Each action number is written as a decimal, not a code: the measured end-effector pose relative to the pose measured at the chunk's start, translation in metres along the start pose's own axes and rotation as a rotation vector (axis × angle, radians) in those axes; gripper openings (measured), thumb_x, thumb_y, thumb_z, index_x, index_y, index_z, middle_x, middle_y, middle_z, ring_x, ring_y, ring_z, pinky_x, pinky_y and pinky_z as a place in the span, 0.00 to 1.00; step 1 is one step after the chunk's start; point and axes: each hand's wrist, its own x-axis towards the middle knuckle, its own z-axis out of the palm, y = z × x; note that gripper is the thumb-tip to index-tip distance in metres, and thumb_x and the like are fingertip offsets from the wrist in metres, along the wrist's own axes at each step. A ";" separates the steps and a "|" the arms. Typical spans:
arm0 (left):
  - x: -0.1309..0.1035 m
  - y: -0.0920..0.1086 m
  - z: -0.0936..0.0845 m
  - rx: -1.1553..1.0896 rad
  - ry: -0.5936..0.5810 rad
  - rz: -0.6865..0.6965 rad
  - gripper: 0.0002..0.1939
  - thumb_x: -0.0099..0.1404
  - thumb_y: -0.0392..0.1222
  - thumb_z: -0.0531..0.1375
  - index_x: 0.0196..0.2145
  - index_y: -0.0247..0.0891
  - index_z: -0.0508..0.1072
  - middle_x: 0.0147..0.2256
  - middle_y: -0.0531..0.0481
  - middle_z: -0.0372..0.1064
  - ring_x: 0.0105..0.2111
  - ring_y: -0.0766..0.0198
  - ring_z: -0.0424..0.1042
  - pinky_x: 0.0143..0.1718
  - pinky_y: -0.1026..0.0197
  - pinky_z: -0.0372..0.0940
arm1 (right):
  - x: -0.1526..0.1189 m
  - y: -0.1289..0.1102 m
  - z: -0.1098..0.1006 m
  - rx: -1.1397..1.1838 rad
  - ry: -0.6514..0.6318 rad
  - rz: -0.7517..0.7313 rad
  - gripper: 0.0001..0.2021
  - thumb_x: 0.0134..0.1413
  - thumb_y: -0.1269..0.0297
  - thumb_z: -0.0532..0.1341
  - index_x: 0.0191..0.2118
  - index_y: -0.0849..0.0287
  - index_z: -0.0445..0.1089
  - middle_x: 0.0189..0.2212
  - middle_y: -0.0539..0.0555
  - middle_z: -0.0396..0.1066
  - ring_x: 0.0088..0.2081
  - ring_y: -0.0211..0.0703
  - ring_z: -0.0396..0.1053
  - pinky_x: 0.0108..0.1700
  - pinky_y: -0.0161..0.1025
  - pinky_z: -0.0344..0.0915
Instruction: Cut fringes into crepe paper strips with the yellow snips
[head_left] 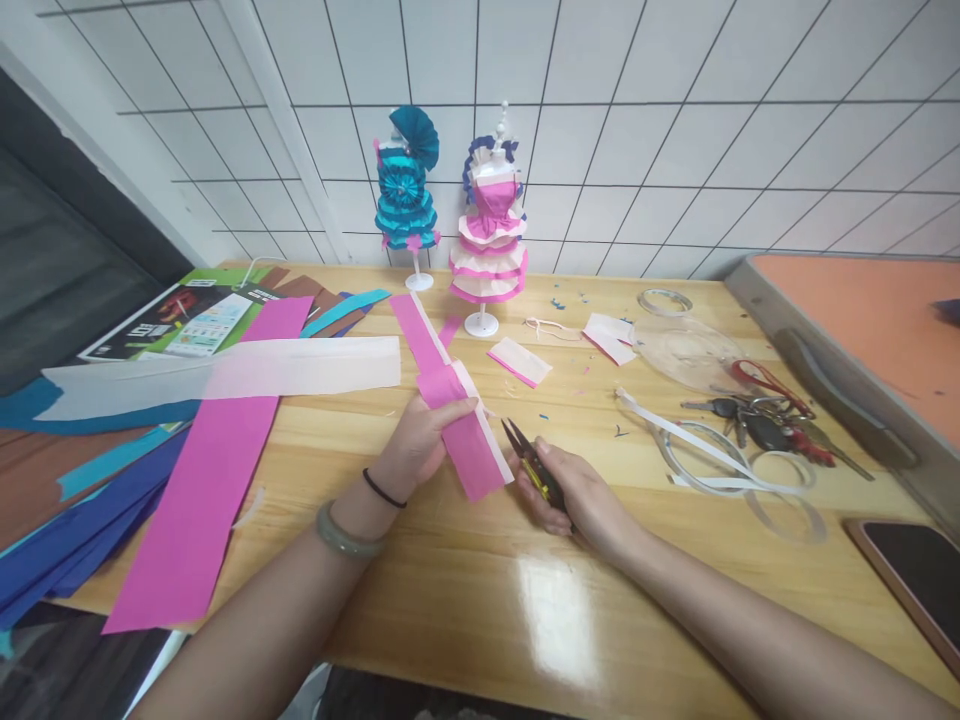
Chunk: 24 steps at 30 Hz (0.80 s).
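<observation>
My left hand (420, 435) pinches a folded pink crepe paper strip (474, 455) that has a white border along one edge. The strip's far end lies toward the dress stands. In my right hand (574, 490) is a pair of small dark snips (536, 465) with yellow on the handle, blades pointing up and left, just beside the strip and apart from it. Beyond my hands, a pink and white layered paper dress (489, 240) stands on a white mini mannequin, with a teal ruffled paper dress (405, 195) on another stand to its left.
Wide pink paper (202, 480) and a white strip (315, 368) cross at left over blue and brown sheets. Small white-pink pieces (519, 362) lie mid-table. Tape rings (787, 510), keys (765, 430) and a phone (911, 575) are at right, near an orange-topped surface (862, 350).
</observation>
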 end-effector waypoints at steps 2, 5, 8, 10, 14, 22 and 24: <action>-0.001 0.000 0.000 -0.002 -0.005 0.002 0.14 0.47 0.38 0.66 0.32 0.33 0.69 0.27 0.51 0.70 0.28 0.64 0.70 0.36 0.58 0.66 | -0.002 0.000 0.002 -0.070 -0.042 -0.008 0.21 0.54 0.45 0.50 0.26 0.59 0.60 0.11 0.42 0.52 0.11 0.28 0.44 0.14 0.30 0.41; -0.002 0.000 0.001 0.006 -0.022 0.017 0.15 0.46 0.38 0.66 0.33 0.34 0.69 0.27 0.51 0.70 0.29 0.64 0.70 0.36 0.58 0.65 | -0.003 0.000 0.003 -0.119 -0.068 -0.027 0.21 0.55 0.45 0.48 0.24 0.59 0.58 0.12 0.43 0.53 0.12 0.28 0.45 0.15 0.31 0.43; -0.005 0.001 0.003 0.027 -0.034 0.007 0.13 0.47 0.39 0.66 0.31 0.34 0.69 0.28 0.51 0.70 0.29 0.65 0.69 0.36 0.59 0.64 | -0.002 0.002 0.002 -0.105 -0.052 -0.021 0.22 0.55 0.45 0.48 0.23 0.58 0.57 0.12 0.42 0.52 0.12 0.29 0.44 0.15 0.31 0.42; -0.006 0.000 0.005 0.036 -0.029 -0.003 0.13 0.47 0.39 0.66 0.31 0.33 0.70 0.28 0.51 0.69 0.29 0.65 0.69 0.36 0.59 0.64 | -0.002 0.004 0.002 -0.105 -0.043 -0.032 0.22 0.56 0.45 0.47 0.22 0.58 0.56 0.11 0.42 0.51 0.11 0.29 0.44 0.15 0.32 0.42; -0.010 -0.003 0.009 0.062 -0.023 -0.018 0.14 0.46 0.39 0.67 0.31 0.34 0.70 0.28 0.52 0.69 0.29 0.66 0.68 0.36 0.60 0.63 | -0.002 0.004 0.003 -0.129 -0.047 -0.071 0.21 0.58 0.47 0.46 0.23 0.57 0.56 0.09 0.42 0.50 0.12 0.31 0.46 0.16 0.33 0.44; -0.014 -0.012 0.015 0.086 -0.032 -0.021 0.13 0.46 0.39 0.67 0.30 0.34 0.71 0.28 0.52 0.69 0.29 0.66 0.67 0.35 0.62 0.63 | -0.003 0.004 0.004 -0.130 -0.007 -0.062 0.20 0.59 0.48 0.45 0.23 0.57 0.56 0.10 0.43 0.51 0.13 0.32 0.47 0.17 0.34 0.44; -0.014 -0.014 0.015 0.095 -0.034 -0.030 0.13 0.46 0.39 0.67 0.30 0.34 0.71 0.28 0.52 0.69 0.29 0.66 0.67 0.35 0.61 0.63 | -0.003 0.004 0.003 -0.171 0.015 -0.066 0.21 0.59 0.48 0.45 0.23 0.57 0.56 0.09 0.43 0.51 0.13 0.32 0.47 0.18 0.34 0.45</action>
